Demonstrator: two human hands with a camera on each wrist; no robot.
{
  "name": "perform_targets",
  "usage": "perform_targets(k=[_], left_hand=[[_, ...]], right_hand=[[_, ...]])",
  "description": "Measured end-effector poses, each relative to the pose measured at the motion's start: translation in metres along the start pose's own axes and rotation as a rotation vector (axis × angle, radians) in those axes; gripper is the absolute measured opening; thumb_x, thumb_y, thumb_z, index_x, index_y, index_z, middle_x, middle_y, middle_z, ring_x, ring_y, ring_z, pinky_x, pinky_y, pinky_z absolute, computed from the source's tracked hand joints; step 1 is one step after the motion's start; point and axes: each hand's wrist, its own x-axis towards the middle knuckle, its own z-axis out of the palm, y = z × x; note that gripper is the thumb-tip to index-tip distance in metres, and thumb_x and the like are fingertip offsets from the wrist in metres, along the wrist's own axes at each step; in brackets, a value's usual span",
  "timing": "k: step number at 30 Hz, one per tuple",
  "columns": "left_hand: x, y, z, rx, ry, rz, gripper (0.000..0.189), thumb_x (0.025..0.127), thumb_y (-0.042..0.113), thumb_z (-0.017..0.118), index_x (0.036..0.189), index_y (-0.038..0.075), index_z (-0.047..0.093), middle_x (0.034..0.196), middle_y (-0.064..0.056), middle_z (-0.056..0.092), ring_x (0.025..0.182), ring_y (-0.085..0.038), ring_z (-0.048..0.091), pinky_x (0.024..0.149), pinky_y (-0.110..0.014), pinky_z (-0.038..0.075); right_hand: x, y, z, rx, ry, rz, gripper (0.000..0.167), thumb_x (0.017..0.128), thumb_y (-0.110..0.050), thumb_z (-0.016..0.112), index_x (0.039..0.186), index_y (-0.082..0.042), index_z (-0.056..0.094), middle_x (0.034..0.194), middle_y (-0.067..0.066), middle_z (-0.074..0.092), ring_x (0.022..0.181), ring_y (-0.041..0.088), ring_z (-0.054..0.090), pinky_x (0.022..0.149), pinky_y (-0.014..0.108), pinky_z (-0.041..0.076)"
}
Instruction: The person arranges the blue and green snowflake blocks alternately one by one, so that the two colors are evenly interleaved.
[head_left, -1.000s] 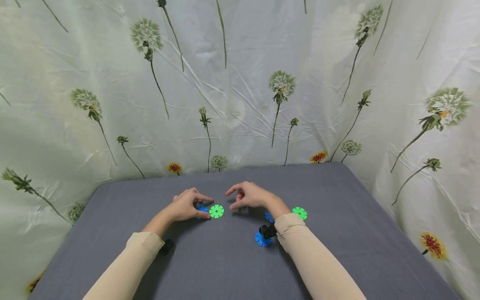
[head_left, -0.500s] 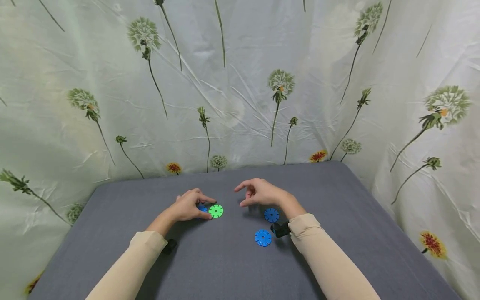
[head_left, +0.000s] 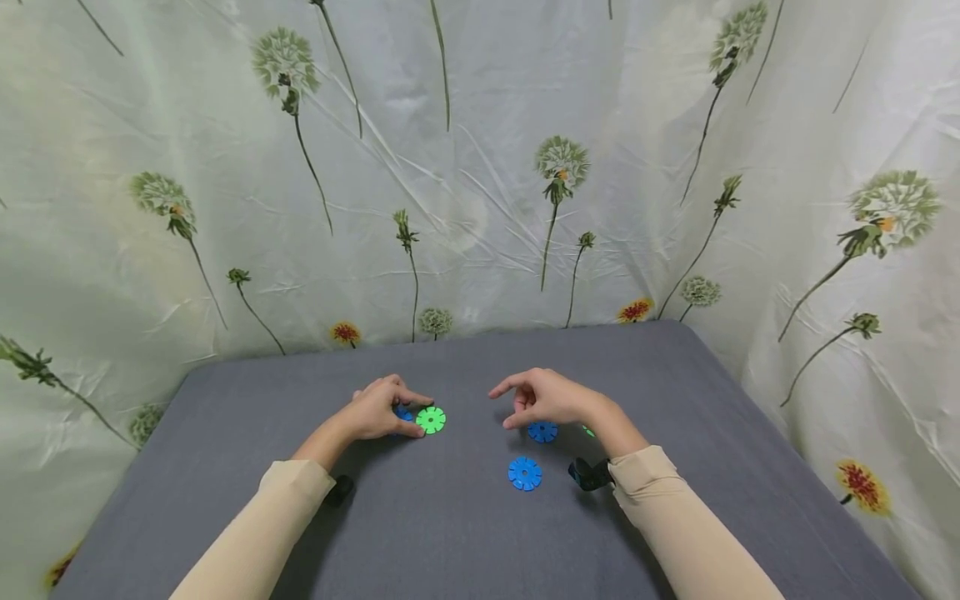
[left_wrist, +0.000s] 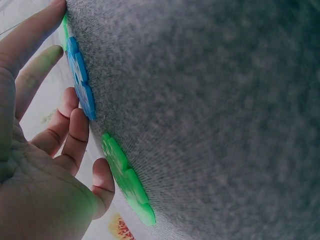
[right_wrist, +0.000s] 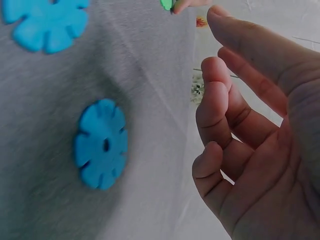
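Grey cloth [head_left: 450,533] underlies the discs. Nearest: blue disc [head_left: 525,480]. Beyond it, the left hand [head_left: 374,412], thumb and index finger spread, brackets a green disc [head_left: 435,422]; grip cannot be determined. Right hand [head_left: 553,397]: thumb and index finger parted, holding nothing.

At the left fingertips [head_left: 415,397], the green disc [head_left: 437,425] looks smooth plastic (the grey cloth [head_left: 450,533] beneath, matt and finely textured).

Grey fabric-topped table [head_left: 420,533] before me.
I list, centre of the head view: green notched disc [head_left: 431,420], part-hidden blue disc [head_left: 403,413]; right of centre: upper blue disc [head_left: 543,432], lower blue disc [head_left: 525,473], mostly hidden green disc [head_left: 588,431]; lower left of the left wrist view: further green disc [left_wrist: 127,179].
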Motion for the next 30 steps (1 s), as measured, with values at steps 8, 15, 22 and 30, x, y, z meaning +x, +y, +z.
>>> perform_targets(k=[8, 15, 22, 30], left_hand=[[0.001, 0.000, 0.000, -0.003, -0.009, -0.001, 0.049, 0.083, 0.041, 0.094, 0.130, 0.034, 0.080, 0.109, 0.000, 0.060, 0.097, -0.017, 0.049, 0.079, -0.042, 0.024], [0.001, 0.001, 0.001, 0.007, -0.015, 0.005, 0.048, 0.084, 0.040, 0.094, 0.130, 0.034, 0.080, 0.110, 0.000, 0.060, 0.098, -0.017, 0.050, 0.079, -0.041, 0.025], [0.000, 0.000, 0.002, 0.011, -0.013, 0.002, 0.049, 0.083, 0.042, 0.094, 0.130, 0.034, 0.080, 0.111, 0.000, 0.060, 0.098, -0.017, 0.050, 0.079, -0.042, 0.025], [0.001, 0.001, 0.002, 0.003, -0.012, 0.008, 0.048, 0.083, 0.041, 0.094, 0.129, 0.034, 0.081, 0.109, 0.000, 0.059, 0.097, -0.016, 0.049, 0.078, -0.042, 0.025]], right_hand=[[-0.025, 0.014, 0.008, 0.032, -0.019, -0.023, 0.049, 0.097, -0.022, 0.083, 0.141, -0.005, 0.069, 0.080, -0.003, 0.066, 0.066, 0.007, 0.053, 0.063, 0.023, 0.043], [-0.047, 0.022, 0.021, 0.058, -0.016, -0.016, 0.048, 0.095, -0.022, 0.084, 0.139, -0.006, 0.071, 0.080, -0.005, 0.064, 0.067, 0.005, 0.053, 0.064, 0.021, 0.046], [-0.062, 0.028, 0.036, 0.099, -0.018, -0.024, 0.051, 0.094, -0.022, 0.085, 0.139, -0.005, 0.070, 0.077, -0.007, 0.061, 0.066, 0.002, 0.050, 0.064, 0.019, 0.044], [-0.065, 0.037, 0.048, 0.120, -0.023, -0.039, 0.049, 0.095, -0.022, 0.085, 0.139, -0.008, 0.070, 0.078, -0.006, 0.062, 0.067, 0.002, 0.051, 0.064, 0.019, 0.044]])
